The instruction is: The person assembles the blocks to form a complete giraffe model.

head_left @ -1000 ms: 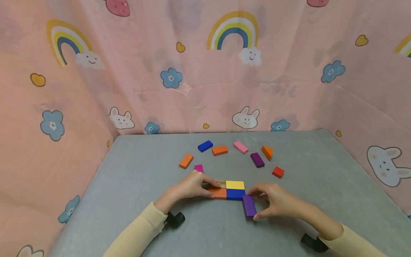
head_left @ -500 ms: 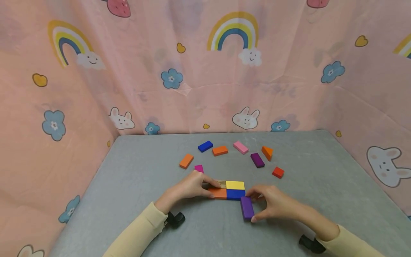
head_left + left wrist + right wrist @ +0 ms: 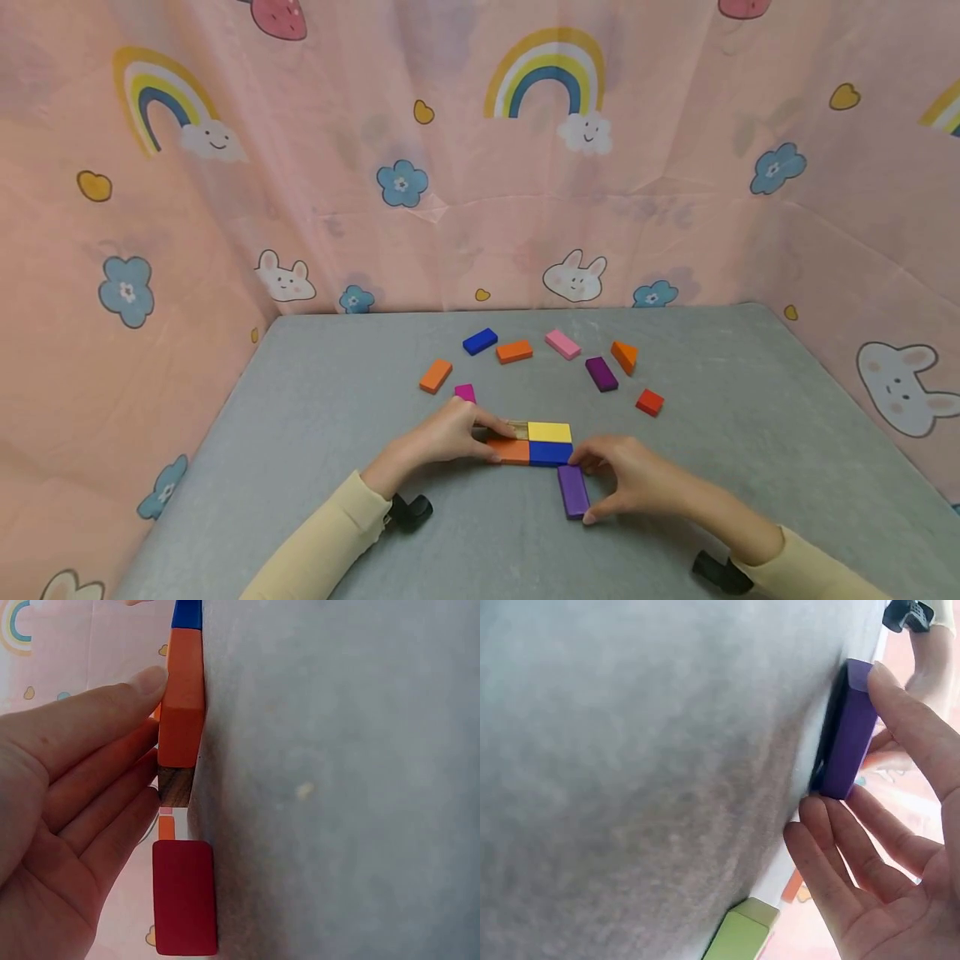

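Note:
My right hand (image 3: 633, 475) pinches a purple block (image 3: 573, 493) lengthwise between thumb and fingers, near the front-right corner of a flat group of blocks. In the right wrist view that purple block (image 3: 851, 731) is slightly tilted, with a dark gap beneath it. The group has a yellow block (image 3: 550, 432) behind a blue block (image 3: 551, 453), and a bare-wood block (image 3: 519, 429) behind an orange block (image 3: 512, 452). My left hand (image 3: 447, 432) holds the group's left end, thumb on the orange block's front side (image 3: 180, 735), fingers at the far side.
Behind lie a magenta block (image 3: 465, 393), orange blocks (image 3: 435, 377), a blue block (image 3: 480, 341), a pink block (image 3: 562, 343), a dark purple block (image 3: 602, 374), an orange triangle (image 3: 625, 357) and a red block (image 3: 649, 402). A green block (image 3: 742, 930) shows in the right wrist view.
My right hand has shifted the purple block a little left and toward the front edge of the table. The left hand and the grouped blocks have stayed in place.

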Available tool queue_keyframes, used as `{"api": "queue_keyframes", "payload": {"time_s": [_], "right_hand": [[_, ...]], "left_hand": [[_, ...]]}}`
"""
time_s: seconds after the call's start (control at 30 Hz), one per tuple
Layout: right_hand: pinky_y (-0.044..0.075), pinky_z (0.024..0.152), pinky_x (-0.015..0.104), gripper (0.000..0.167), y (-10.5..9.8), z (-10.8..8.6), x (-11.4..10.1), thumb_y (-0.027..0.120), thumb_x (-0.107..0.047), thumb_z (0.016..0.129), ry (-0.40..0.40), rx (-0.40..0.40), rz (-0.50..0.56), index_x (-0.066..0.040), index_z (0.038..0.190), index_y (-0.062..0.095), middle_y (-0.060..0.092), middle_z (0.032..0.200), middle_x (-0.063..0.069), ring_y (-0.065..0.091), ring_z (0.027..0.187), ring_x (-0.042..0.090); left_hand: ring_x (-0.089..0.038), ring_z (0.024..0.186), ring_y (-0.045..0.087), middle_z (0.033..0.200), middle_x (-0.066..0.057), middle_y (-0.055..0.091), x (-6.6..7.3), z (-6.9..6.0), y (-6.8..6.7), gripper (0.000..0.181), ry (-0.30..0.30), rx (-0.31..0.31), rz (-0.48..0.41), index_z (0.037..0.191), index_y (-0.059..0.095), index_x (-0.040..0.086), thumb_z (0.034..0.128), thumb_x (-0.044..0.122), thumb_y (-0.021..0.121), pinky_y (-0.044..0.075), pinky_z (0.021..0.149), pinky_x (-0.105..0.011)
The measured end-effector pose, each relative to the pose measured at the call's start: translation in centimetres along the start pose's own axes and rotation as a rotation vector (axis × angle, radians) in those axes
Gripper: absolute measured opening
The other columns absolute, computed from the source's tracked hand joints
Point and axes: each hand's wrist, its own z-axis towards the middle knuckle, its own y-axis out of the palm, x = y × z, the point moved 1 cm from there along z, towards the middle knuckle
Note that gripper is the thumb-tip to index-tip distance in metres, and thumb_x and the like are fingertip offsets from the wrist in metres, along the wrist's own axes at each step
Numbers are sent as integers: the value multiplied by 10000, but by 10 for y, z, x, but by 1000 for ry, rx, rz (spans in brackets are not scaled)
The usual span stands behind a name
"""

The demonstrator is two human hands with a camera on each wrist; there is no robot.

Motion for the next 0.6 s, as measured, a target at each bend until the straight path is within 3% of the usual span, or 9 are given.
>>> {"api": "queue_keyframes", "payload": {"time_s": [0.6], "right_hand": [[537, 818, 287, 622, -1, -8, 6, 817, -492, 653, -20, 5, 15, -133, 1113, 604, 628, 1069, -60, 604, 956, 88]], "left_hand": [[-24, 1122, 594, 1161, 73, 675, -1, 0, 1, 353, 7, -2, -2, 1133, 716, 227, 786, 233, 780, 483, 919, -196]]}}
